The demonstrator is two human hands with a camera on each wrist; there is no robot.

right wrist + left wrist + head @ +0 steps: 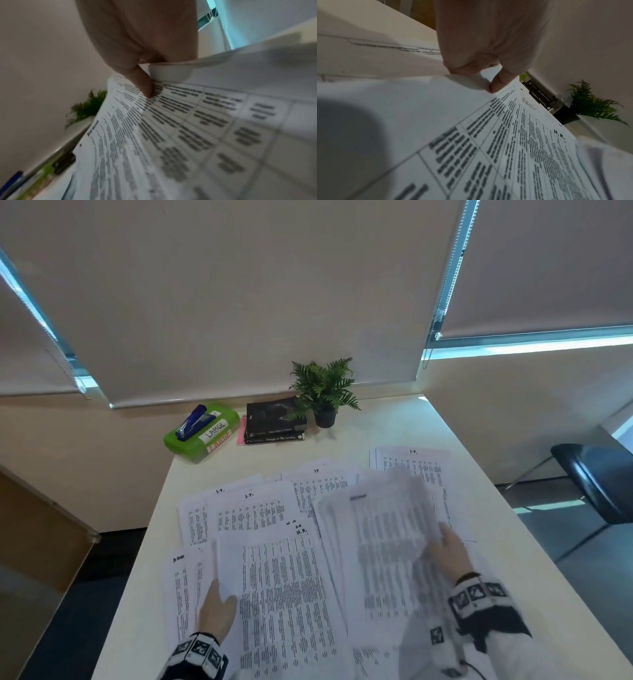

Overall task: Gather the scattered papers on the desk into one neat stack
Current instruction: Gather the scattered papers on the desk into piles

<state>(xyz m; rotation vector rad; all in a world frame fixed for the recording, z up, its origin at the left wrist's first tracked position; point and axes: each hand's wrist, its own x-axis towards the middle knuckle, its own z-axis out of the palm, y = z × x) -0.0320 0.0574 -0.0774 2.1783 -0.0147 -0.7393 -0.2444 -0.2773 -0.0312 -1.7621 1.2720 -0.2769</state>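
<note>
- Head view: printed papers (284, 577) lie fanned across the desk (507, 546), overlapping between both hands. The left hand (216, 613) pinches one sheet's left edge; the right hand (450, 553) grips a lifted, blurred bundle (387, 542).
- Left wrist: thumb (500, 81) and curled fingers nip a sheet's edge; books (539, 96) and a plant (590, 106) sit beyond the fingertips.
- Right wrist: thumb (142, 82) presses atop the bundle, fingers hidden beneath.
</note>
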